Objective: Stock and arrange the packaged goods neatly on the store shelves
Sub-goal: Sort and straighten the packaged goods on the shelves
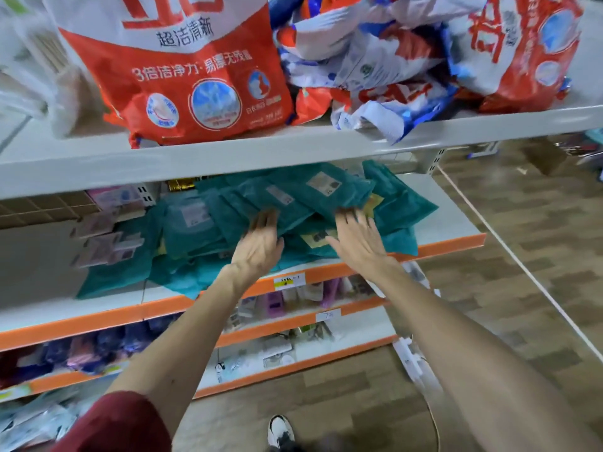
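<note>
A loose heap of flat teal packets (293,197) with small pale labels lies on the middle shelf (453,223), which has an orange front strip. My left hand (259,246) rests palm-down on the heap's front, fingers spread and touching the packets. My right hand (357,238) lies flat beside it, fingertips under or against the edge of a teal packet by a yellow-labelled one (318,238). Neither hand has closed around a packet. More teal packets (111,278) spill toward the shelf's left front.
The top shelf (228,154) overhangs my hands, carrying a big red-and-white detergent bag (182,70) and crumpled bags (375,60). Small pink boxes (104,243) sit left of the heap. Lower shelves (293,321) hold small goods. My shoe (280,432) stands on wood-pattern floor.
</note>
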